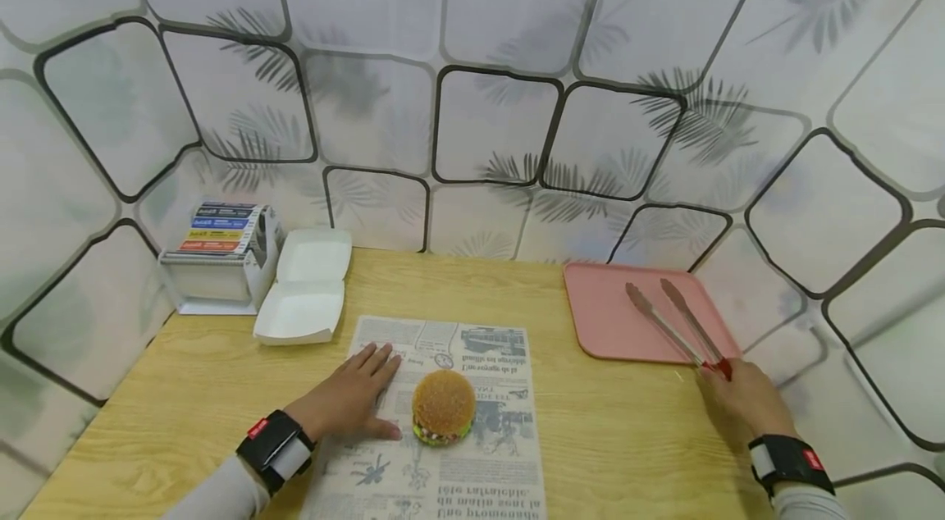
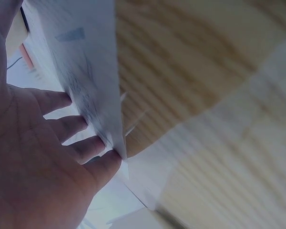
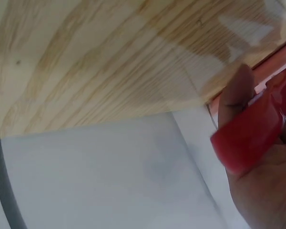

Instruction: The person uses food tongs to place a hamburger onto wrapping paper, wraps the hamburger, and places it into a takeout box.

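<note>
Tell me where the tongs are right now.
On the right of the head view: the tongs extend over the pink tray, their near end gripped by the person's right hand.

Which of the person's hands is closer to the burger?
The left. The left hand rests on the printed paper just beside the burger, while the right hand is far off to its right, holding the tongs at the pink tray.
</note>
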`<state>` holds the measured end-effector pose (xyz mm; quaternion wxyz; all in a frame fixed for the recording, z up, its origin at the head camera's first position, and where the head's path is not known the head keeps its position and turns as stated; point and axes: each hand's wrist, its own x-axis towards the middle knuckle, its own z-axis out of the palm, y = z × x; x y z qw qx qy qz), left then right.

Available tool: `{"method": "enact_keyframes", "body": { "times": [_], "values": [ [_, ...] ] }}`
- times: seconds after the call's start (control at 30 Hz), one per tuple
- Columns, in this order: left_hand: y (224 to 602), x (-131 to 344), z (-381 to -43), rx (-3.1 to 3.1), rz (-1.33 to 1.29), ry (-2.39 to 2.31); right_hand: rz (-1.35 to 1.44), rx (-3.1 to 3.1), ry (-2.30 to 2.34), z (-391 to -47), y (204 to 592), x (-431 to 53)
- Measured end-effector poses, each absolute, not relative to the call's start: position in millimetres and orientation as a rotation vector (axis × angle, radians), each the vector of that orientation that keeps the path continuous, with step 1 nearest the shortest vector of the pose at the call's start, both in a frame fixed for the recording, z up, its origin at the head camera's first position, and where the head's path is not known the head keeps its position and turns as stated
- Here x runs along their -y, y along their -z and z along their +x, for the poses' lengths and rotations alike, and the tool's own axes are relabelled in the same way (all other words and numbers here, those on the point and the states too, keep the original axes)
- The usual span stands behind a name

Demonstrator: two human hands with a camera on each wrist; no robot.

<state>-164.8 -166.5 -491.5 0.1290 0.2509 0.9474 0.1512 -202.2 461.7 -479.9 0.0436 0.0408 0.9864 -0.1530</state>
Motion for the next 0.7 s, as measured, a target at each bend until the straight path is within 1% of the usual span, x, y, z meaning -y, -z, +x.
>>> {"method": "enact_keyframes", "body": {
  "times": [0.3,0.53,0.63,0.7],
  "values": [
    [490.0,167.9,-166.4,-2.755,0.741,-0.434,0.118,-3.038,0.428,-201.9,479.6,-456.5],
    [489.3,167.8,-167.3,-2.757,0.743,-0.418,0.167,-3.046,0.408,-204.4,479.1,-453.2],
    [489.5,167.9,-166.7,-2.75,0.746,-0.434,0.138,-3.121,0.369,-204.7,472.6,-442.3],
    [489.3,168.1,-165.7,-2.745,0.739,-0.443,0.061,-3.189,0.381,-206.0,463.9,-424.9]
  ]
}}
